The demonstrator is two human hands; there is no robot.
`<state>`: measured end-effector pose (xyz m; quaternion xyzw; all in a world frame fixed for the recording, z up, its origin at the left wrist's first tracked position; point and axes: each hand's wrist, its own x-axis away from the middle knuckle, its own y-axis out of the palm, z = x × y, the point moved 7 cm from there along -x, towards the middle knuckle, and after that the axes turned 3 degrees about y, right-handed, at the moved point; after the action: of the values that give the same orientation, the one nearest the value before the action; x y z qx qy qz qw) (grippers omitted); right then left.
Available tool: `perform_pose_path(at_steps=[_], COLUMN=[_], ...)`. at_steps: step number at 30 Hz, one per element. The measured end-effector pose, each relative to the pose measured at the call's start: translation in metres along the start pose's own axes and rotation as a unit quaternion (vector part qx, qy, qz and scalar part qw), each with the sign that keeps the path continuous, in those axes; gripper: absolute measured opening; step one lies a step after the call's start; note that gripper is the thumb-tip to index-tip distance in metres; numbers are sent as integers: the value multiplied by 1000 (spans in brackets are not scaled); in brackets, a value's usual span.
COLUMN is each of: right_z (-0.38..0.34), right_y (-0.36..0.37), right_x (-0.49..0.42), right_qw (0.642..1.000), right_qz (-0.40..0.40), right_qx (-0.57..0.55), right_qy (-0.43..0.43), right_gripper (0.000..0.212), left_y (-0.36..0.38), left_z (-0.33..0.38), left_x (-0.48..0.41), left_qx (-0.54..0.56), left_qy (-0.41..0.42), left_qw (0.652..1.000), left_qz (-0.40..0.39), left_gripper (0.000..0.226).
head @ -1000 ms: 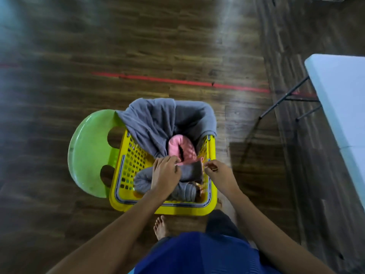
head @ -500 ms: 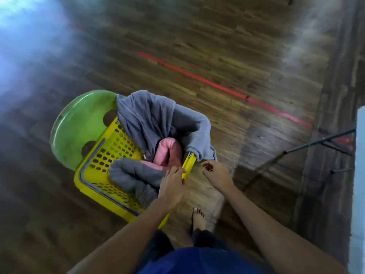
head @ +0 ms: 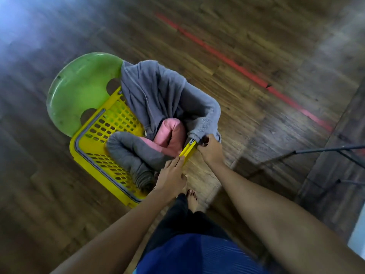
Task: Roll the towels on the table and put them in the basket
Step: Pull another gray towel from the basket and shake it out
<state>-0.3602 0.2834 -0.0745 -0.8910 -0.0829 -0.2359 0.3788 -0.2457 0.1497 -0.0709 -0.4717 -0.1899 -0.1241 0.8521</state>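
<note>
A yellow plastic basket (head: 98,135) sits on a green stool (head: 79,89). Inside lie a rolled grey towel (head: 132,153) and a rolled pink towel (head: 169,135). A loose grey towel (head: 158,95) drapes over the basket's far end and right rim. My right hand (head: 210,150) pinches the hanging corner of that loose grey towel at the basket's right edge. My left hand (head: 171,177) rests with straight fingers on the yellow rim near the rolled grey towel.
Dark wooden floor surrounds the stool, crossed by a red tape line (head: 246,74). Black folding table legs (head: 316,151) stand at the right, with a white table edge (head: 357,238) at the frame's lower right. My bare foot (head: 191,198) is just beside the basket.
The view has swung left and tilted. My right hand moved up to the basket's right rim and took hold of the loose grey towel's corner. My left hand came off the rolled towel onto the rim.
</note>
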Motion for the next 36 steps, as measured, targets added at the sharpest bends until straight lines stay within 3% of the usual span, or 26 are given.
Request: perform_pose_path(at_steps=[6, 10, 16, 23, 28, 32, 36], right_z=[-6, -10, -23, -37, -34, -38, -41], right_y=[-10, -28, -60, -78, -106, -127, -131], right_x=[-4, -4, -18, -51, -77, -91, -91], right_qw=[999, 997, 994, 987, 982, 978, 964], right_qz=[23, 26, -14, -104, -141, -141, -198], right_qx=[15, 8, 45, 51, 33, 32, 41], right_qy=[-34, -65, -103, -110, -120, -149, -172], right_gripper=[11, 3, 4, 4, 5, 4, 10], left_y=[-7, -23, -42, -53, -65, -69, -71], left_z=[2, 8, 39, 76, 91, 93, 94], left_x=[-2, -9, -52, -104, -130, -140, -144], left_qx=[-15, -35, 8, 49, 73, 130, 154], left_qy=[5, -9, -5, -49, -73, -53, -29], left_qw=[1000, 999, 996, 988, 973, 972, 975], left_qz=[-6, 25, 90, 141, 204, 187, 155], left_gripper=[65, 51, 37, 46, 23, 18, 13])
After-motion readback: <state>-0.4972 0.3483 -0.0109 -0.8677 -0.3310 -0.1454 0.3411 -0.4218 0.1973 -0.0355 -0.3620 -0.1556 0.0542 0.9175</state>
